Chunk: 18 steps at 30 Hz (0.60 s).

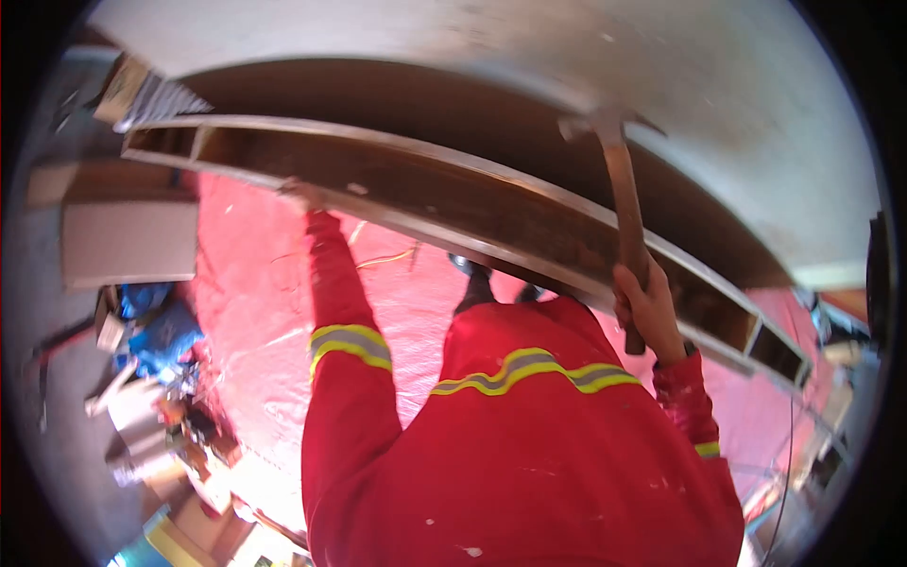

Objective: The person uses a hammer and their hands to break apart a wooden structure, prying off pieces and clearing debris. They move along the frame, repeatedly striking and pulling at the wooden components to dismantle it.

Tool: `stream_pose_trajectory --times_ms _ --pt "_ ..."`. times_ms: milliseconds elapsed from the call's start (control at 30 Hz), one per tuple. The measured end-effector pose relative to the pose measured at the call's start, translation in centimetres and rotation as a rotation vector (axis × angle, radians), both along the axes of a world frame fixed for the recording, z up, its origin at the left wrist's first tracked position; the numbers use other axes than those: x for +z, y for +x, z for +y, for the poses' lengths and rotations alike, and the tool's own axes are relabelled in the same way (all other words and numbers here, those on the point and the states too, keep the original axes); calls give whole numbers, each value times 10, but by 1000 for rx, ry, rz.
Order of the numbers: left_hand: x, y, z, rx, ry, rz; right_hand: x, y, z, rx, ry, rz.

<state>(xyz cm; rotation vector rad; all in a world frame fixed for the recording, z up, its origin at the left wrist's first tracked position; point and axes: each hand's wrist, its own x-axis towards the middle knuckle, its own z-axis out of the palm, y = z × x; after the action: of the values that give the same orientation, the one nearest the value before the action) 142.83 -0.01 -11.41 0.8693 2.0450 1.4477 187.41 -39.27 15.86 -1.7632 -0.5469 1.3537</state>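
Observation:
A claw hammer (pixel 624 194) with a wooden handle is in my right hand (pixel 650 307), the fingers wrapped round the lower handle. Its metal head is raised, blurred, over the far side of a long wooden frame (pixel 529 250). This frame is shallow and box-like, with crosspieces near both ends, and it stretches across in front of me. At its near edge, left of the middle, my left hand (pixel 304 195) touches the rim. Blur hides how those fingers are placed.
A pale wall or panel (pixel 453 42) rises behind the frame. Red sheeting (pixel 255 283) covers the floor. To the left are a cardboard box (pixel 129 241), blue plastic (pixel 162 335) and piled clutter. A thin yellow cord (pixel 385 259) lies on the sheeting. A dark cable (pixel 789 472) hangs at right.

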Motion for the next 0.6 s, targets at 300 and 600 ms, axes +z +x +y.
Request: stream_pose_trajectory --times_ms 300,600 --pt "-157 -63 -193 -269 -53 -187 -74 -9 -38 604 152 -554" --pt "-139 11 -538 -564 -1018 -291 -95 -11 -52 590 220 -302"
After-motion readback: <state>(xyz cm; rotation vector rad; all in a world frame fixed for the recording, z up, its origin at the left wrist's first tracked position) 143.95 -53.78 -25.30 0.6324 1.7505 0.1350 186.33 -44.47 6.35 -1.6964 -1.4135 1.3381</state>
